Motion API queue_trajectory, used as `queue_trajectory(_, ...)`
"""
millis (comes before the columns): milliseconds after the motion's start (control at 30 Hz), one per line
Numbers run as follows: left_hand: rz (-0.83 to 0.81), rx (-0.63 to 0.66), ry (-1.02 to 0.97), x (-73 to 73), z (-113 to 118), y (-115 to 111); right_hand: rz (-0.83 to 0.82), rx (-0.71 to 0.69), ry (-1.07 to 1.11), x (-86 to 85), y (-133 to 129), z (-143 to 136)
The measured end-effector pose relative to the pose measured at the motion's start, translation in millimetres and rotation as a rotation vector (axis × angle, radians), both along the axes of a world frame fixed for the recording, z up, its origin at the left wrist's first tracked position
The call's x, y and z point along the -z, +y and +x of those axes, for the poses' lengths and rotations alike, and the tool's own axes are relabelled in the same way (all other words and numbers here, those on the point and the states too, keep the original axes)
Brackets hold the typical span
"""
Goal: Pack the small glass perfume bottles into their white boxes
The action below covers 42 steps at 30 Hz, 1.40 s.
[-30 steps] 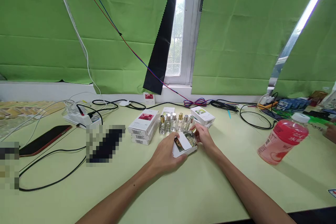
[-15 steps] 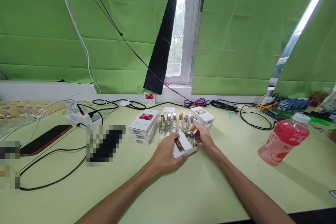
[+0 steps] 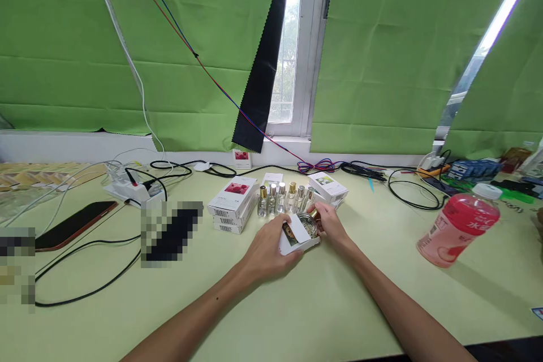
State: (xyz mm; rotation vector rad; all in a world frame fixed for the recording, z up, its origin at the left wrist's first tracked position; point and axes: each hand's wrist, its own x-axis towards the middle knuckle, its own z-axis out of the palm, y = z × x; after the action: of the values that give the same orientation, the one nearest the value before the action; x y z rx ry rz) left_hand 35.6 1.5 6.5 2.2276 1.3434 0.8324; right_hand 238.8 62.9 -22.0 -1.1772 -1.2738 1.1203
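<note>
A small white box (image 3: 299, 229) is held low over the middle of the worktop (image 3: 331, 300), in front of a row of little bottles (image 3: 281, 202). It is grasped from its left side by the left grip (image 3: 267, 249), the thumb being laid along the near edge. The box is opened at its right part, where a round clear vessel (image 3: 311, 225) is exposed, and its white flap is lifted beside it. The vessel is met at its right edge by the right grip (image 3: 331, 223), whose fingers are curled near a gold-coloured piece; whether that piece is pinched or only touched cannot be told.

Six bottles are lined up upright, topped with gold and silver caps. They are flanked on the left by a stack of white boxes (image 3: 232, 199), printed with a red picture, and on the right by further white boxes (image 3: 328, 188), the upper one marked with a green picture. Well to the right, a pink drink bottle (image 3: 458, 229) is placed. On the far left, a dark phone (image 3: 78, 225) is laid near a white power strip (image 3: 131, 189), into which cables are plugged.
</note>
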Motion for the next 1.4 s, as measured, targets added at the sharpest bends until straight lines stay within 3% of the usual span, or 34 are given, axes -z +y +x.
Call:
queue_trajectory(667,0.009,0.003,-0.026,2.2,-0.7,-0.4,-0.038,-0.011,-0.019,-1.0,-1.7,-4.0)
queue_trajectory(1400,0.006,0.008,-0.006,3.2,-0.6,0.0,0.081,0.02,-0.141,0.2,-4.4,-4.9)
